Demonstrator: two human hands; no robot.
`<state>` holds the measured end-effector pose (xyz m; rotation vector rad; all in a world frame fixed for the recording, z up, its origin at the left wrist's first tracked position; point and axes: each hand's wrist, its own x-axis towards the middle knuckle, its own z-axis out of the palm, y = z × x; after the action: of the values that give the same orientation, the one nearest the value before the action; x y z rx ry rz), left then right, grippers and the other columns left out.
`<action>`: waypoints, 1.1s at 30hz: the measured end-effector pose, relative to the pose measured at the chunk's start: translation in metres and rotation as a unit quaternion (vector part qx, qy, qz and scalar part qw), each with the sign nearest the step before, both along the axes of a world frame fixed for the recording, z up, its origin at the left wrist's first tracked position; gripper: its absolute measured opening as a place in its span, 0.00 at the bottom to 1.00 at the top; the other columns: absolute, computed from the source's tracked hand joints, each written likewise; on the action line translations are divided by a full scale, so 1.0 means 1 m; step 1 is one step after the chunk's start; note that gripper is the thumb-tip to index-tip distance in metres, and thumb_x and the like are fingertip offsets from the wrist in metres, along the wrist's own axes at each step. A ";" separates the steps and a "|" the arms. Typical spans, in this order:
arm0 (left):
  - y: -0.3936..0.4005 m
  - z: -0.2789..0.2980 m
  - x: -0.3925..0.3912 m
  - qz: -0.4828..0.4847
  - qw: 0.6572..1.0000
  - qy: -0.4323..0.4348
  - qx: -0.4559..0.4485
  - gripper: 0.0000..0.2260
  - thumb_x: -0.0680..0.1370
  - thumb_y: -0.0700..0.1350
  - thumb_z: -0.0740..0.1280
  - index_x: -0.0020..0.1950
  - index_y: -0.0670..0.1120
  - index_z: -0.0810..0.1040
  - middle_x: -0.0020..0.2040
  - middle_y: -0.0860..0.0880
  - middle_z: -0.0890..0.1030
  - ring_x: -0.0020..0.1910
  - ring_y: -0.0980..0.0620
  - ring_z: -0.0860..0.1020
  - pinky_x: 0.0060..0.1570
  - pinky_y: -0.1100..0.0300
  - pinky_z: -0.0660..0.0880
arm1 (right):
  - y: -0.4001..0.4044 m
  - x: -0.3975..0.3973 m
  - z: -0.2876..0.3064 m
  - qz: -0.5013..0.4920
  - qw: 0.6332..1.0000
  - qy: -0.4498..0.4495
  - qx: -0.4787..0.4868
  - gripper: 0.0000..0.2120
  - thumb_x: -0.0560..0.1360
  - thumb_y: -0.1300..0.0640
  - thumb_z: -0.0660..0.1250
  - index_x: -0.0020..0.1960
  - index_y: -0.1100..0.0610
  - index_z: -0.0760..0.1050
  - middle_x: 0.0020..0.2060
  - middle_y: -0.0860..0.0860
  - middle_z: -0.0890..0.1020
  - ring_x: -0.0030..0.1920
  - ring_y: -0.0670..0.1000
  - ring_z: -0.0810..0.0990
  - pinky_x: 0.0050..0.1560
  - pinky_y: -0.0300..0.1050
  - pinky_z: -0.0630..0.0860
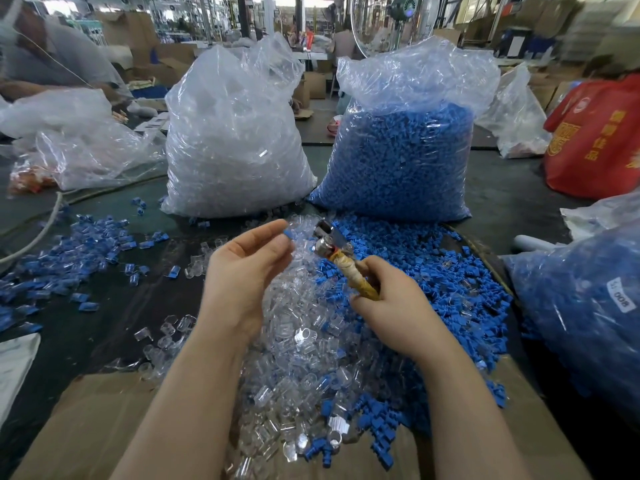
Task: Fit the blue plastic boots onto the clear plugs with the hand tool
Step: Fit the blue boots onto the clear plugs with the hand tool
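Fingers point(277, 237) of left hand point(242, 271) pinch a blue boot point(288, 233), mostly hidden. Right hand point(388, 306) grips hand tool point(341, 258); its blurred metal tip sits just beside the boot. Clear plugs point(298, 341) heaped below.

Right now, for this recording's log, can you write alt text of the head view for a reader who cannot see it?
The right hand grips a hand tool with a taped handle, while the left hand pinches a small blue boot beside the tool's metal head. Below lie loose clear plugs and blue boots; behind stand two large bags, one clear, one blue.
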<state>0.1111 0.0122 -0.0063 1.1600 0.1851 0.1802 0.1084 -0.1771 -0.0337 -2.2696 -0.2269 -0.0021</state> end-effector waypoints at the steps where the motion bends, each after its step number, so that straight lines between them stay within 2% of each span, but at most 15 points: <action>1: 0.010 0.001 0.003 0.016 0.999 0.020 -0.028 0.07 0.74 0.34 0.69 0.51 0.41 0.83 0.41 0.47 0.86 0.40 0.54 0.84 0.44 0.63 0.81 | -0.001 0.001 0.000 -0.015 1.000 -0.012 0.000 0.07 0.74 0.55 0.66 0.44 0.46 0.68 0.33 0.49 0.76 0.32 0.51 0.73 0.35 0.54 0.75; 5: 0.067 -0.005 0.007 0.091 0.981 0.073 -0.154 0.04 0.77 0.42 0.68 0.47 0.42 0.81 0.36 0.50 0.84 0.35 0.58 0.83 0.38 0.66 0.80 | -0.006 0.002 -0.003 -0.076 0.996 -0.038 -0.008 0.07 0.76 0.49 0.64 0.44 0.43 0.65 0.33 0.46 0.75 0.36 0.52 0.74 0.45 0.55 0.72; 8: 0.104 -0.017 0.006 0.162 0.967 0.114 -0.159 0.07 0.81 0.45 0.65 0.44 0.46 0.77 0.34 0.52 0.81 0.31 0.60 0.82 0.36 0.66 0.80 | -0.007 0.004 -0.004 -0.112 0.989 -0.047 -0.086 0.09 0.78 0.46 0.62 0.46 0.42 0.61 0.38 0.45 0.76 0.43 0.54 0.73 0.52 0.55 0.66; 11: 0.116 -0.024 0.005 0.193 0.954 0.150 -0.171 0.08 0.83 0.44 0.60 0.46 0.46 0.74 0.33 0.52 0.81 0.34 0.60 0.83 0.46 0.66 0.80 | -0.008 0.004 -0.004 -0.135 0.980 -0.040 -0.139 0.07 0.78 0.45 0.61 0.50 0.39 0.62 0.42 0.46 0.78 0.45 0.56 0.75 0.52 0.54 0.70; 13: 0.116 -0.025 0.003 0.195 0.944 0.151 -0.221 0.07 0.84 0.41 0.57 0.53 0.42 0.74 0.43 0.48 0.82 0.45 0.56 0.83 0.53 0.64 0.78 | -0.008 0.003 -0.005 -0.150 0.976 -0.033 -0.156 0.06 0.79 0.46 0.60 0.52 0.39 0.63 0.40 0.47 0.78 0.43 0.56 0.76 0.43 0.51 0.75; 16: 0.118 -0.022 0.000 0.216 0.923 0.114 -0.296 0.17 0.84 0.38 0.56 0.73 0.37 0.65 0.64 0.41 0.76 0.62 0.48 0.79 0.60 0.58 0.76 | -0.009 0.003 -0.006 -0.190 0.967 -0.026 -0.167 0.06 0.80 0.47 0.60 0.56 0.42 0.67 0.36 0.46 0.77 0.35 0.51 0.76 0.29 0.44 0.67; 19: 0.120 -0.022 0.000 0.239 0.925 0.085 -0.282 0.21 0.83 0.38 0.58 0.76 0.37 0.61 0.69 0.40 0.73 0.64 0.47 0.78 0.58 0.57 0.77 | -0.011 0.003 -0.006 -0.228 0.958 -0.014 -0.172 0.05 0.79 0.49 0.62 0.52 0.48 0.69 0.35 0.48 0.76 0.33 0.50 0.74 0.28 0.43 0.64; 21: 0.117 -0.022 0.002 0.234 0.950 0.094 -0.185 0.16 0.82 0.39 0.62 0.70 0.40 0.71 0.62 0.43 0.79 0.54 0.51 0.81 0.49 0.59 0.81 | -0.013 0.003 -0.006 -0.248 0.951 0.008 -0.186 0.05 0.78 0.51 0.63 0.49 0.51 0.69 0.35 0.50 0.75 0.33 0.50 0.73 0.27 0.43 0.63; 23: 0.110 -0.023 0.003 0.202 0.970 0.137 0.007 0.07 0.79 0.39 0.67 0.56 0.46 0.80 0.52 0.47 0.82 0.47 0.54 0.81 0.44 0.61 0.78 | -0.014 0.003 -0.005 -0.267 0.942 0.029 -0.202 0.06 0.77 0.52 0.63 0.48 0.54 0.68 0.35 0.51 0.74 0.32 0.50 0.71 0.27 0.43 0.61; 24: 0.104 -0.023 0.004 0.175 0.965 0.160 0.111 0.05 0.78 0.40 0.68 0.50 0.50 0.81 0.50 0.48 0.83 0.46 0.53 0.81 0.45 0.60 0.76 | -0.015 0.003 -0.006 -0.271 0.939 0.040 -0.209 0.07 0.77 0.52 0.64 0.48 0.54 0.68 0.35 0.51 0.73 0.32 0.50 0.71 0.27 0.43 0.61; 26: 0.096 -0.027 0.005 0.117 0.925 0.197 0.303 0.03 0.77 0.43 0.70 0.45 0.52 0.80 0.50 0.48 0.83 0.48 0.51 0.79 0.47 0.57 0.74 | -0.016 0.003 -0.008 -0.275 0.934 0.063 -0.221 0.08 0.77 0.53 0.64 0.52 0.56 0.70 0.36 0.52 0.73 0.33 0.51 0.71 0.27 0.43 0.61; 27: 0.092 -0.029 0.007 0.086 0.890 0.212 0.395 0.00 0.77 0.46 0.70 0.47 0.51 0.80 0.51 0.48 0.82 0.48 0.49 0.79 0.50 0.54 0.75 | -0.016 0.004 -0.008 -0.278 0.931 0.073 -0.225 0.09 0.77 0.53 0.65 0.53 0.57 0.70 0.37 0.52 0.73 0.33 0.51 0.71 0.27 0.43 0.61; 29: 0.087 -0.035 0.009 0.023 0.781 0.258 0.569 0.08 0.77 0.50 0.69 0.54 0.50 0.80 0.55 0.45 0.81 0.51 0.44 0.79 0.57 0.49 0.76 | -0.016 0.005 -0.009 -0.284 0.926 0.085 -0.235 0.11 0.77 0.53 0.65 0.55 0.57 0.70 0.40 0.53 0.75 0.34 0.53 0.72 0.29 0.44 0.62; 31: 0.083 -0.036 0.010 -0.020 0.717 0.278 0.639 0.12 0.77 0.52 0.68 0.58 0.49 0.79 0.59 0.43 0.79 0.53 0.42 0.79 0.58 0.46 0.76 | -0.015 0.006 -0.008 -0.280 0.922 0.090 -0.251 0.11 0.77 0.52 0.65 0.54 0.56 0.70 0.45 0.55 0.77 0.38 0.55 0.74 0.31 0.45 0.64; 33: 0.079 -0.036 0.010 -0.022 0.716 0.265 0.645 0.08 0.76 0.50 0.68 0.52 0.48 0.81 0.52 0.45 0.81 0.47 0.44 0.80 0.54 0.47 0.78 | -0.014 0.006 -0.009 -0.271 0.920 0.093 -0.266 0.08 0.77 0.52 0.65 0.50 0.55 0.69 0.47 0.55 0.77 0.37 0.54 0.73 0.31 0.45 0.64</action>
<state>0.1211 0.0910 -0.0419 2.6298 0.5966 -0.1272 0.1144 -0.1914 -0.0423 -2.7772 0.5768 -0.0159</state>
